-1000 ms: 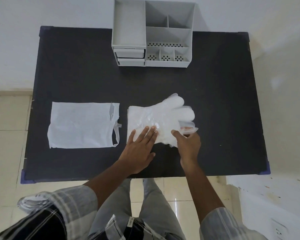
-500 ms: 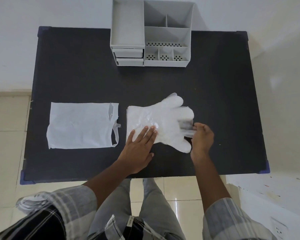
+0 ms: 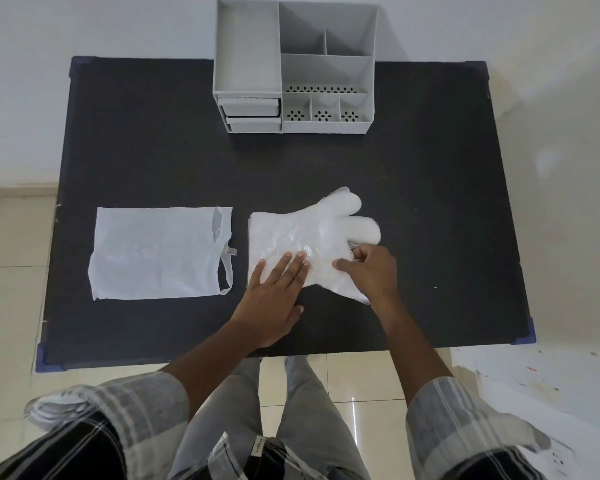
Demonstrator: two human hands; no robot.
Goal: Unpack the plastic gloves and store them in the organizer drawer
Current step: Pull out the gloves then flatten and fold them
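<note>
A stack of clear plastic gloves [image 3: 312, 233] lies flat on the black table [image 3: 153, 150], fingers pointing right. My left hand [image 3: 274, 299] presses flat on the cuff end, fingers spread. My right hand [image 3: 371, 268] rests on the finger end, its fingertips pinching the plastic of the lower glove fingers. The empty white packaging bag [image 3: 156, 252] lies flat to the left of the gloves. The grey organizer [image 3: 293, 65] stands at the table's far edge, with two shut drawers [image 3: 252, 114] at its lower left.
The organizer has several open compartments on top and at its front right. A white wall rises behind the table. Tiled floor shows to the left and below the near edge, where my legs stand.
My right hand swung out to the right of the gloves, then came back left onto the glove fingers. My left hand stayed pressed on the stack.
</note>
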